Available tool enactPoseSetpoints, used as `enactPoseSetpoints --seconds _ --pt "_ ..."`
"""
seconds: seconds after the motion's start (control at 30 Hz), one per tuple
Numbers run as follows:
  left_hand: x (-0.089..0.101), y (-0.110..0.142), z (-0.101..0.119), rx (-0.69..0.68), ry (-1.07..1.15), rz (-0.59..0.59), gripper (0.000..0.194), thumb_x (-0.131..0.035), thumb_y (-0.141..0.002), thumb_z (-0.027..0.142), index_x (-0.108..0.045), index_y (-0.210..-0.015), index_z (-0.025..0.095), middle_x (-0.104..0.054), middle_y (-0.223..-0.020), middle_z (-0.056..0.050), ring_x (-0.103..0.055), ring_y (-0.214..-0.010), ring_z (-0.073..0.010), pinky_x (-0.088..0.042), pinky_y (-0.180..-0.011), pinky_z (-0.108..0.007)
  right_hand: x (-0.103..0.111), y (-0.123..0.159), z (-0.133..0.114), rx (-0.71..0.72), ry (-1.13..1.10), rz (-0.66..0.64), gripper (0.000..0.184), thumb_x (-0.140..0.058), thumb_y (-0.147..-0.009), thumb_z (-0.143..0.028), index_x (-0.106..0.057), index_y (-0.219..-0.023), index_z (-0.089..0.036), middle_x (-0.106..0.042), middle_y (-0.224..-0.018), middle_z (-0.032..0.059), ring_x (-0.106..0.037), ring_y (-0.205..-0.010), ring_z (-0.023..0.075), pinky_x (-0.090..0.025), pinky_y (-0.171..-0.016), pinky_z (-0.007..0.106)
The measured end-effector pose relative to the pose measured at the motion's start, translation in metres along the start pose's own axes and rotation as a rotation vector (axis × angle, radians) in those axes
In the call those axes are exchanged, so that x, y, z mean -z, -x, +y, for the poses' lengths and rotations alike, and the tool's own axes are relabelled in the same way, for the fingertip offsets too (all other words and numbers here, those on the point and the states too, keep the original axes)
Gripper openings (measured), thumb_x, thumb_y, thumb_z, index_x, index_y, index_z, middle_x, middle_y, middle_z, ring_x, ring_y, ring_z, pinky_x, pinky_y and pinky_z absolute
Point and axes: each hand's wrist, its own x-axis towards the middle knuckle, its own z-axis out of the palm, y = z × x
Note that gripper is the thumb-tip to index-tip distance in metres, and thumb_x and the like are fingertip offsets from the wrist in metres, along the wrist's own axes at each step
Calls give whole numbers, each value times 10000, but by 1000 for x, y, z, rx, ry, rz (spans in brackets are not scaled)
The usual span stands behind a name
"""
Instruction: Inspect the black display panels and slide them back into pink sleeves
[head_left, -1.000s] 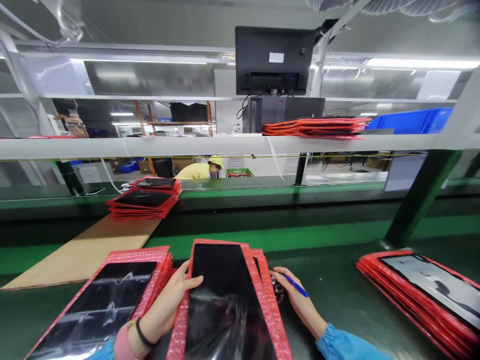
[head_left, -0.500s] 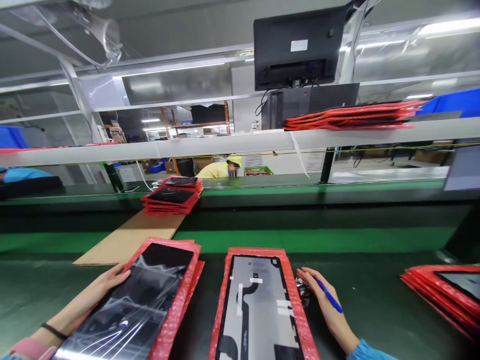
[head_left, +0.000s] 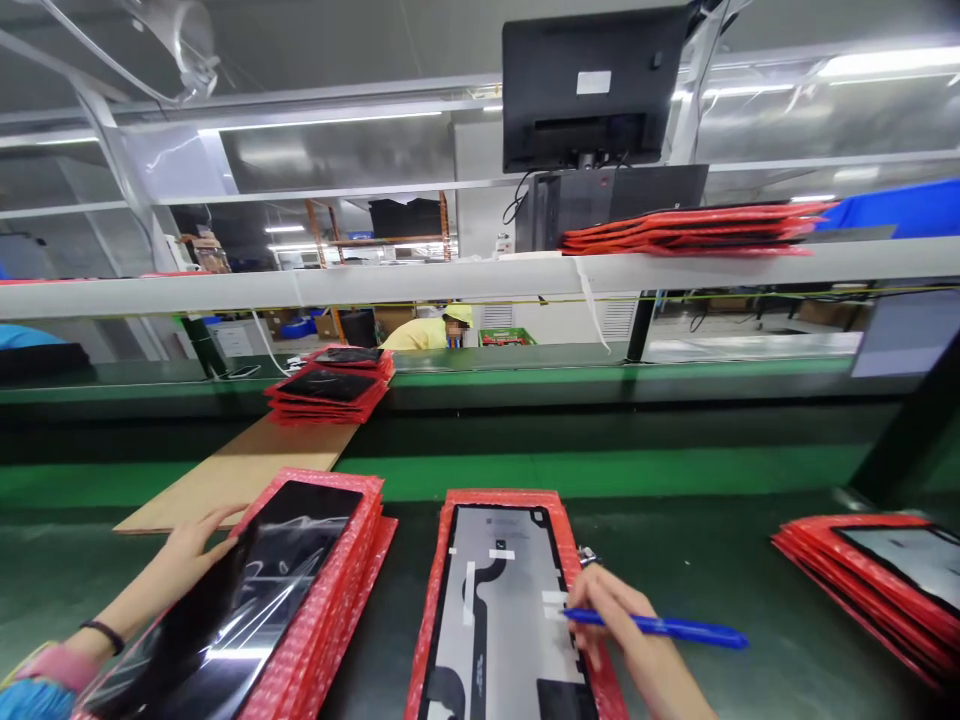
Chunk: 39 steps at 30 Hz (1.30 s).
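Observation:
On the left, my left hand (head_left: 196, 545) has its thumb and fingers at the left edge of a glossy black screen panel (head_left: 300, 540), gripping it. This panel lies on a stack of red bubble-wrap sleeves (head_left: 352, 590). In the middle a grey-backed panel (head_left: 517, 590) with a dark flex strip and white tape pieces lies on red bubble wrap (head_left: 431, 610). My right hand (head_left: 619, 620) is closed around a blue pen (head_left: 682, 630), over that panel's right edge; the pen's left end is by the white tape. Behind that hand a small shiny metal object (head_left: 589, 556) is partly hidden.
A cardboard sheet (head_left: 247, 470) lies at the back left under another red-wrapped stack (head_left: 330, 385). More wrapped panels (head_left: 885, 580) lie at the right. A white shelf rail (head_left: 435, 280) crosses above the green bench, with a monitor (head_left: 592, 90) over it. A person in yellow (head_left: 424, 333) is beyond.
My right hand has moved left from beside the grey-backed panel onto its right edge, and the pen has swung round to lie nearly level. The left-hand screen panel's reflections have shifted; the view moved slightly.

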Motion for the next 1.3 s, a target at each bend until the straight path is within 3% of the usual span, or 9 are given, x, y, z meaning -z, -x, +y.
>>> enactPoseSetpoints --seconds 0.17,0.23,0.37,0.5,0.67,0.9,1.0,1.1,1.3 --pt "-28 17 46 78 165 -132 429 -707 -632 475 -604 -971 233 -654 -1168 -116 -447 -1260 -384 -262 -1083 -515 -19 5 7 -13 355 -6 308 -599 -811 -395 -470 -609 -202 -476 -495 -45 -489 -482 127 -365 -507 237" --pt "-50 37 76 135 284 -286 456 -683 -659 481 -598 -1021 217 -661 -1116 -134 -595 -1069 -355 -374 -1000 -505 -23 4 10 35 506 16 320 -593 -763 -321 -384 -545 -219 -434 -484 -49 -454 -484 127 -329 -501 244" --pt "-88 79 132 263 547 -604 438 -679 -638 472 -629 -956 174 -672 -870 -108 -651 -797 -279 -524 -733 -406 -26 2 15 87 621 -10 356 -553 -745 -251 -281 -517 -225 -314 -491 -71 -330 -487 106 -263 -497 248" --pt "-107 98 158 444 673 -735 376 -704 -596 292 -613 -932 148 -638 -930 -110 -622 -853 -246 -509 -763 -375 -27 3 16 96 649 -58 326 -540 -732 -203 -279 -538 -223 -300 -505 -76 -305 -490 101 -235 -490 246" --pt "-109 95 168 611 768 -838 301 -679 -656 180 -586 -938 130 -619 -984 -108 -600 -922 -213 -482 -804 -335 -28 4 13 91 624 -65 317 -536 -689 -162 -265 -536 -223 -276 -503 -77 -299 -494 103 -218 -499 254" --pt "-104 84 176 800 832 -878 264 -677 -729 207 -506 -927 179 -635 -823 -16 -634 -712 -144 -496 -718 -316 -25 2 16 6 388 -11 369 -585 -738 -308 -295 -524 -227 -323 -490 -75 -321 -465 94 -240 -475 242" --pt "-107 81 184 779 865 -903 276 -707 -708 230 -516 -905 191 -628 -734 23 -612 -614 -116 -454 -600 -247 -23 -2 15 -67 224 -27 449 -598 -763 -528 -331 -564 -227 -371 -504 -71 -373 -460 94 -295 -460 218" --pt "-118 83 199 717 899 -977 321 -744 -665 259 -587 -922 152 -672 -748 -32 -642 -654 -169 -457 -578 -268 -21 -6 14 -118 91 -62 525 -623 -717 -667 -359 -613 -225 -353 -496 -97 -321 -444 73 -343 -470 203" --pt "-139 100 223 620 993 -848 473 -665 -586 99 -577 -1049 133 -729 -850 -62 -678 -765 -213 -504 -729 -324 -13 1 9 -69 1 -75 477 -715 -690 -606 -467 -636 -201 -363 -432 -105 -298 -415 67 -303 -460 204"
